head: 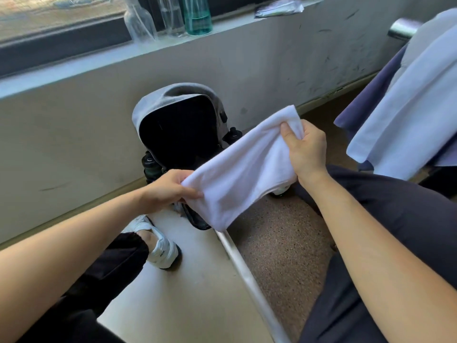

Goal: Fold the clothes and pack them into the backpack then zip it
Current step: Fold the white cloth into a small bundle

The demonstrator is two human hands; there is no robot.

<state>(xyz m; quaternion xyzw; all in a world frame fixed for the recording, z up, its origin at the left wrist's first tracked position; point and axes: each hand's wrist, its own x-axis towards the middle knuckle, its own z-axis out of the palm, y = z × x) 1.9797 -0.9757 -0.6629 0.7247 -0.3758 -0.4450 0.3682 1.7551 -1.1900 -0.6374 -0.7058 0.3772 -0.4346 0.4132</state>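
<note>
One backpack [153,102], one white cloth [247,174], three bottles [197,16] on the windowsill [74,73], two dark flasks [149,164], two draped garments [408,95].

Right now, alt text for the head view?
The left hand and right hand grip a folded white cloth by its ends, in front of an open grey backpack standing against the wall. White and purple clothes hang at right; bottles line the windowsill.

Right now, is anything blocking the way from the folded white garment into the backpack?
Nothing visible does. The left hand and right hand hold the white garment just in front of the backpack, whose dark opening gapes unobstructed. The garment itself hides the opening's near rim, so that part cannot be checked.
</note>
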